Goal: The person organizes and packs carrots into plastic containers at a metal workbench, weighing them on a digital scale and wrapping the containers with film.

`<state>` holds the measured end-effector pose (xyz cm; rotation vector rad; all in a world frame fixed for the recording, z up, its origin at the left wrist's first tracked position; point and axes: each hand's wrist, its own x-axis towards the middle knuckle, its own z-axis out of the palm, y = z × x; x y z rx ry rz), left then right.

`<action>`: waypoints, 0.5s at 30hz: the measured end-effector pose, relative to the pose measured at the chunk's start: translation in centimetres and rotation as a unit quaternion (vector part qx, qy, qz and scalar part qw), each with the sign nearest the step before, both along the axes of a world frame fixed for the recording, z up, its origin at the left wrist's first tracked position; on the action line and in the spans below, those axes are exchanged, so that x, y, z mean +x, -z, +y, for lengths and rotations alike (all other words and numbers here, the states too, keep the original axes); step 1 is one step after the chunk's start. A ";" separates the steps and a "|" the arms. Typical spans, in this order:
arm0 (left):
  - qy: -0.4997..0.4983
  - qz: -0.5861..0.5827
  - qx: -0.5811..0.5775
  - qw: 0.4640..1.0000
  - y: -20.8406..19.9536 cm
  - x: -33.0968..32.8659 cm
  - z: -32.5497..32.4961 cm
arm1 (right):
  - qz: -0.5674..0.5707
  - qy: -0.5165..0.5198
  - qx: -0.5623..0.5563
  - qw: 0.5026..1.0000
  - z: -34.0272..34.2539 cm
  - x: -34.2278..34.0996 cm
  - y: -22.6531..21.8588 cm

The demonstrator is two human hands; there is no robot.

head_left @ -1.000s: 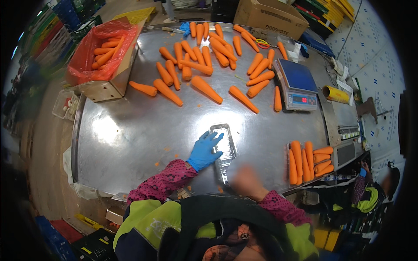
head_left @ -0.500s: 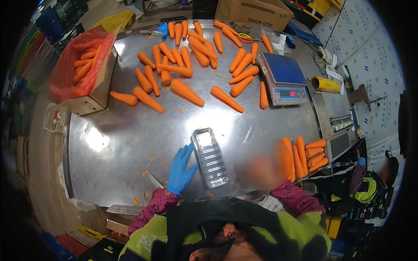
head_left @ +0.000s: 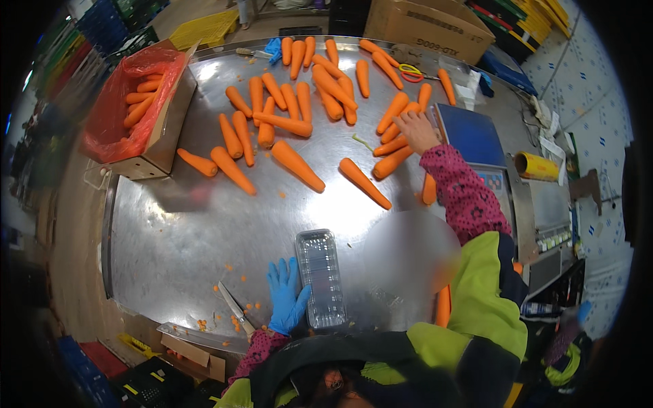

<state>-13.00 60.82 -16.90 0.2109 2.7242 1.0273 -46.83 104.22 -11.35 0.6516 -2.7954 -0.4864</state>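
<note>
Gloved in blue, my left hand lies open and flat on the table, its thumb at the left edge of a clear plastic tray. Inside the tray I see no contents. A knife with a pale handle lies just left of that wrist. My bare right hand is stretched out over a group of carrots beside the scale. Its fingers are apart and rest on or just above the carrots; their tips are partly hard to make out. A blurred patch hides part of the table on the right.
Many loose carrots cover the far half of the metal table. A carton lined with red plastic holds more at the left. Scissors lie at the back, a yellow roll at the right. Another person stands lower right.
My right hand has gone from the near right side forward to the carrots by the scale. The left hand stays beside the tray. The view has shifted, uncovering more of the knife.
</note>
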 end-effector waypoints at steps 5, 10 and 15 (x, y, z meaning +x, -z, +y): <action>-0.013 -0.016 -0.012 1.000 -0.3 -0.1 1.0 | 0.021 -0.079 0.117 0.990 2.1 -7.9 5.0; -0.019 -0.019 -0.049 0.998 0.3 0.2 1.3 | 0.043 -0.141 0.136 0.980 1.3 -10.6 6.7; -0.018 -0.022 -0.052 0.998 0.1 0.3 1.6 | -0.030 -0.115 0.063 0.991 -0.5 -7.2 3.6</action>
